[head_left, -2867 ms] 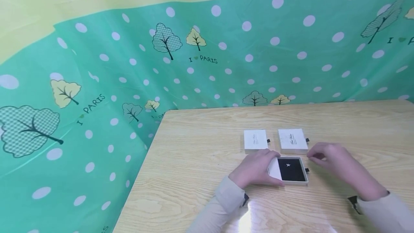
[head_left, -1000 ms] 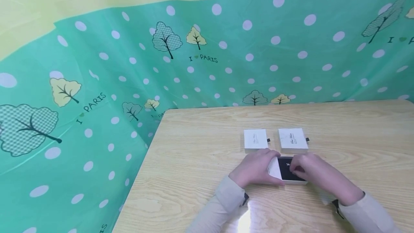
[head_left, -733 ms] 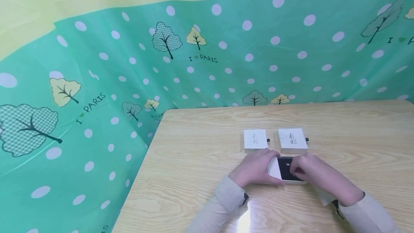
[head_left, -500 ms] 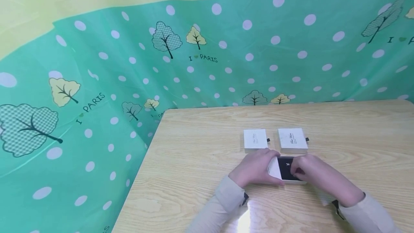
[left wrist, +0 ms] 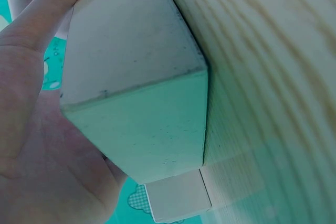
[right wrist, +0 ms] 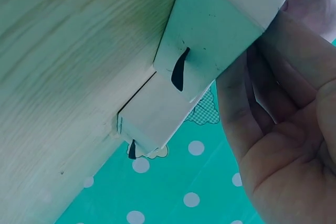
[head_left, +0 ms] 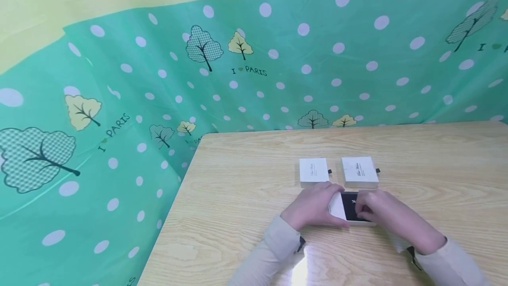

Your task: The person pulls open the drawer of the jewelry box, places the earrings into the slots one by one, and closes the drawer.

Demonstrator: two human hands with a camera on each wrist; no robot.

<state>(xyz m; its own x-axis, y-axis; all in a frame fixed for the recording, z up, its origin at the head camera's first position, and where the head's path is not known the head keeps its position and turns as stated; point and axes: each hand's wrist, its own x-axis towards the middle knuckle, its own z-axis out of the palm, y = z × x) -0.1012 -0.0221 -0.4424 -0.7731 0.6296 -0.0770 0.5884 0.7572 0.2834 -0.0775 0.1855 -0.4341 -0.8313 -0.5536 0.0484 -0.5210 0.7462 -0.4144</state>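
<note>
My left hand (head_left: 313, 206) grips the sleeve of a white drawer-style jewellery box (head_left: 336, 208) from its left side, thumb along the near edge. The box's tray is slid partly out to the right, showing a black pad (head_left: 349, 211) with a small silver star-shaped piece (head_left: 354, 201). Over the right part of the tray, my right hand (head_left: 381, 206) has its fingers bent down onto the pad; the fingertips are hidden. In the right wrist view, a black pull tab (right wrist: 180, 70) sticks out from the tray's end, below the hand.
Two closed white boxes stand just behind: a left one (head_left: 313, 171) and a right one (head_left: 359, 171), each with a black tab on its right side. The wooden table (head_left: 238, 180) meets a green dotted cloth (head_left: 254, 92) at its back and left.
My right hand has come left from beside the box to over the tray and has stayed there for the last second. My left hand and the boxes have not moved.
</note>
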